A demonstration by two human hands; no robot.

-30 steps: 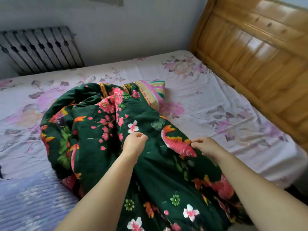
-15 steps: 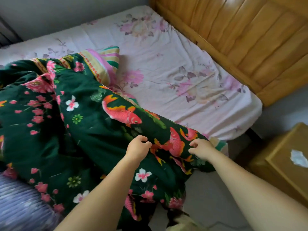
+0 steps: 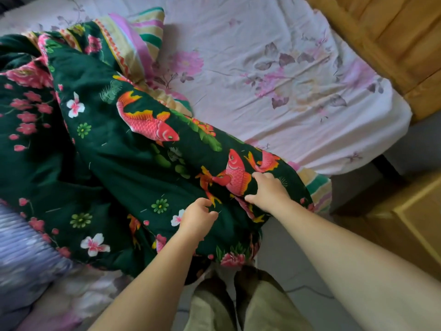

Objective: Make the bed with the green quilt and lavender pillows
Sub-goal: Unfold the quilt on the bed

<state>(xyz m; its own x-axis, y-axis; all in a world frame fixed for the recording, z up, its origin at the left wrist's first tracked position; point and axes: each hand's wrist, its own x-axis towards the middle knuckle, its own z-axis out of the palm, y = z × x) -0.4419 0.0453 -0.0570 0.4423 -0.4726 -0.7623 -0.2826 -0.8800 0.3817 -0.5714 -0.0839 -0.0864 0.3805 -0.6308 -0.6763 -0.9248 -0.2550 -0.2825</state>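
Head view shows us the bed (image 3: 274, 27) first, its pale pink flowered sheet (image 3: 250, 75) stretching away beyond both our hands to a wooden headboard (image 3: 391, 32) far off to the right. Bunched on the sheet and spilling over the near edge lies the green quilt (image 3: 114, 168), printed with red fish and pink blossoms, its striped lining showing at the folds. Our left hand (image 3: 196, 217) grips a fold of the quilt, fingers curled into the cloth. Just beside it, our right hand (image 3: 267, 189) pinches the quilt by a red fish, thumb and fingers closed on the fabric. Left of our left hand lies a lavender pillow (image 3: 23, 254), touching the quilt. Right of our right hand stands a wooden nightstand (image 3: 405, 223). Beneath our arms we see olive trousers (image 3: 238, 306).
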